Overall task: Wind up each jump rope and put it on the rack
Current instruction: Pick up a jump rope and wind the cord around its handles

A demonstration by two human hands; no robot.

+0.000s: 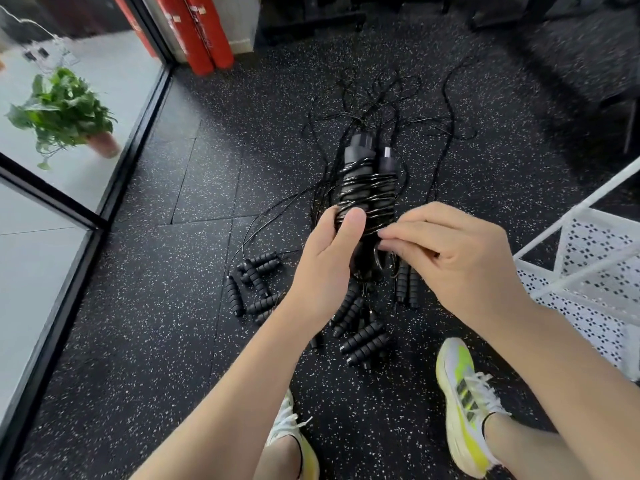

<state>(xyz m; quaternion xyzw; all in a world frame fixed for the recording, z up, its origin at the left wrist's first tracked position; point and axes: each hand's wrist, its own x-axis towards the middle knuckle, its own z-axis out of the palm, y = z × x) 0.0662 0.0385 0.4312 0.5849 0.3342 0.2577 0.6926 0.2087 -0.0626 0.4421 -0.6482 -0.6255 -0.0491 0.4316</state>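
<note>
My left hand (pixel 329 258) grips a black jump rope (pixel 367 181), whose two handles are held side by side with the cord wound several times around them. My right hand (pixel 446 247) pinches the cord's loose end against the bundle's lower right side. On the floor below lie several more jump ropes, their ribbed black handles (pixel 363 341) scattered and their thin cords (pixel 381 102) tangled beyond the bundle. The white perforated rack (pixel 588 265) stands at the right edge.
A speckled black rubber floor (pixel 173 306) stretches all around. Glass panels with black frames (pixel 114 161) run along the left, with a potted plant (pixel 65 112) behind them. Red cylinders (pixel 201 32) stand at the back. My feet in yellow-white shoes (pixel 464 403) are below the hands.
</note>
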